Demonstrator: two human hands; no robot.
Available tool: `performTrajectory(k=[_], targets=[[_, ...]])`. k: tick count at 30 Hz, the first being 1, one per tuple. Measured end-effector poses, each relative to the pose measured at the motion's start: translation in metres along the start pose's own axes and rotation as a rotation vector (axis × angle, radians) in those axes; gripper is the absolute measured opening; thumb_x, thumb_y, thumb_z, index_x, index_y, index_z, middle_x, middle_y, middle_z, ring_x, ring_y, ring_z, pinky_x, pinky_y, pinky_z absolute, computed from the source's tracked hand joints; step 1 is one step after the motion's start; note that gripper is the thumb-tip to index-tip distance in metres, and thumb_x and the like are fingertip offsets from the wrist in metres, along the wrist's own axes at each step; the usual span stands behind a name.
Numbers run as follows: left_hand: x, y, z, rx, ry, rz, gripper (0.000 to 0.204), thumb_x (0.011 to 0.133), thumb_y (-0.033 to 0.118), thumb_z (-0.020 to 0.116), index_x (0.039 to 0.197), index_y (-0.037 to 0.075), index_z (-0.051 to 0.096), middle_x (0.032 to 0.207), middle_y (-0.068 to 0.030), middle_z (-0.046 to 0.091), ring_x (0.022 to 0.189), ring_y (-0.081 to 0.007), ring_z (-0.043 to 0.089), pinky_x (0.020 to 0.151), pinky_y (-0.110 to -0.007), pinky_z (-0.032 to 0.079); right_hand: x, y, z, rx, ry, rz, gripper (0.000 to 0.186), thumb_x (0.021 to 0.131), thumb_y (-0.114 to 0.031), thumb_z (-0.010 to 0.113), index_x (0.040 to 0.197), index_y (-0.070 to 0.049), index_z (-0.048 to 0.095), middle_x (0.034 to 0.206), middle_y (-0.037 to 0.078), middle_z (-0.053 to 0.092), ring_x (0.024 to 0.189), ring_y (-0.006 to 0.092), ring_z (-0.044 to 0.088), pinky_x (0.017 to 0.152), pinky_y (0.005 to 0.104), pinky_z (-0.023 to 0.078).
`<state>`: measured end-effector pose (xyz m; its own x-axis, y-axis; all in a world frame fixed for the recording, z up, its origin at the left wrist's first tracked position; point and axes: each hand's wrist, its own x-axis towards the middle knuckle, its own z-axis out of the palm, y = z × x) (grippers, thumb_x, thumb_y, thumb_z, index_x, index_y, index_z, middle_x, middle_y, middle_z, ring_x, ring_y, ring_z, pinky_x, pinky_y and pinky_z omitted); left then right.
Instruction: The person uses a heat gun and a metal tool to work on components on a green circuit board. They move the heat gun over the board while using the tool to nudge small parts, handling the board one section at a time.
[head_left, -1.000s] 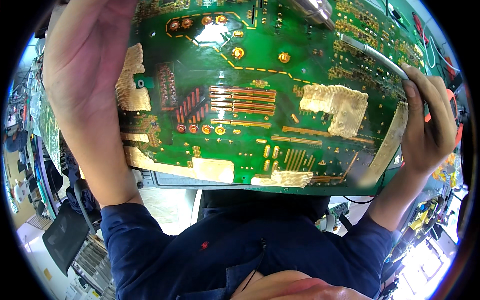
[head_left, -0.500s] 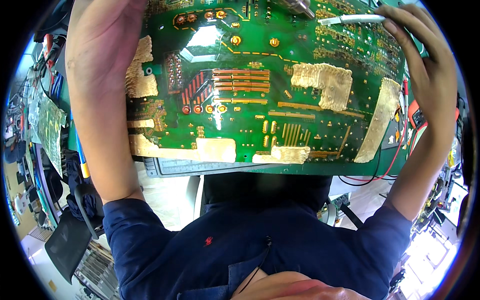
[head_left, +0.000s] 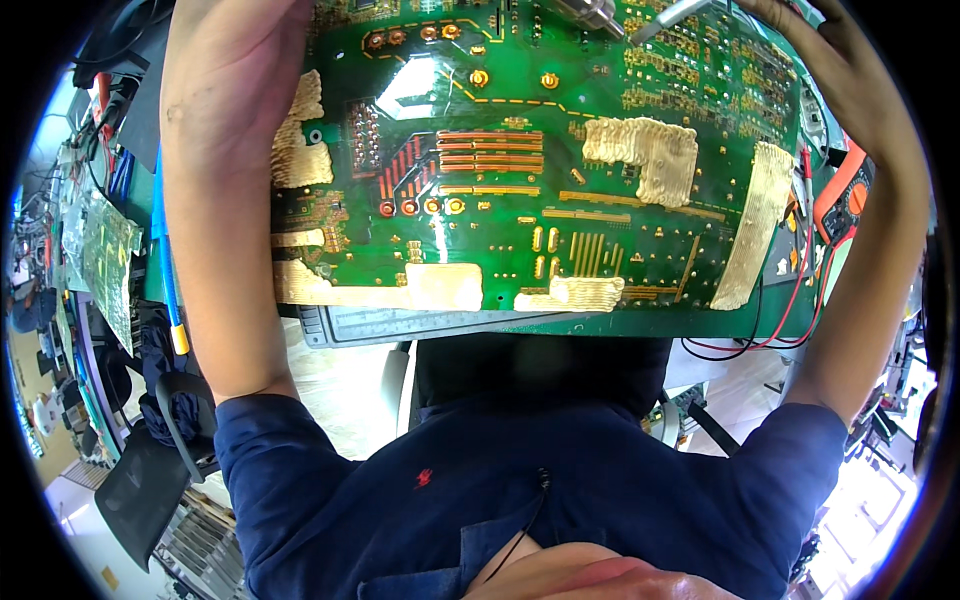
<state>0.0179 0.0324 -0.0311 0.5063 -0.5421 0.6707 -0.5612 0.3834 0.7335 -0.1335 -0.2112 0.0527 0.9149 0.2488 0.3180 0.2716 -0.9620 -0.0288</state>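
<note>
A large green circuit board [head_left: 590,255] lies in front of me, with copper-coloured bars and cream ridged patches [head_left: 668,165] on it. My left hand [head_left: 240,40] reaches over the board's left side; its fingers lie beyond the upper edge of the picture. A metal nozzle [head_left: 597,16] comes in from the top, its tip close above the board; what holds it is hidden. At the upper right, my right hand [head_left: 815,45] is partly cut off, with fingers curled by a slim silver-white tool [head_left: 672,16]. That tool slants down, its tip beside the nozzle's tip.
Under the board are a green mat [head_left: 650,324] and a grey tray-like edge [head_left: 400,327]. A red multimeter [head_left: 848,203] with red and black leads sits at the right. Another circuit board [head_left: 108,265] stands far left, above a black chair [head_left: 140,485].
My right hand has moved up, partly out of the picture, and its tool has swung from nearly level to a steep slant. The board appears slightly higher in view.
</note>
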Motion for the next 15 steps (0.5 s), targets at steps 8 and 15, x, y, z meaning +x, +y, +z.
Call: performTrajectory(k=[8, 15], targets=[[-0.004, 0.006, -0.001, -0.133, 0.050, -0.039, 0.053, 0.090, 0.031, 0.075, 0.128, 0.000, 0.054, 0.111, -0.0133, 0.069, 0.113, -0.0258, 0.063, 0.104, -0.041, 0.043, -0.068, 0.036, 0.019, 0.164, 0.314, 0.148, 0.022, 0.096, -0.003, 0.063, 0.117, 0.003, 0.068, 0.107, 0.009, 0.071, 0.097, 0.0157, 0.063, 0.089, 0.0273, 0.048], [-0.006, 0.005, 0.007, -0.044, 0.073, 0.003, 0.052, 0.093, 0.033, 0.072, 0.129, 0.000, 0.054, 0.112, -0.0138, 0.069, 0.115, -0.0280, 0.063, 0.104, -0.042, 0.044, -0.130, -0.042, 0.068, 0.499, 0.696, 0.492, 0.020, 0.097, 0.005, 0.056, 0.115, 0.003, 0.066, 0.100, 0.015, 0.068, 0.061, 0.0093, 0.060, 0.057, 0.0196, 0.048]])
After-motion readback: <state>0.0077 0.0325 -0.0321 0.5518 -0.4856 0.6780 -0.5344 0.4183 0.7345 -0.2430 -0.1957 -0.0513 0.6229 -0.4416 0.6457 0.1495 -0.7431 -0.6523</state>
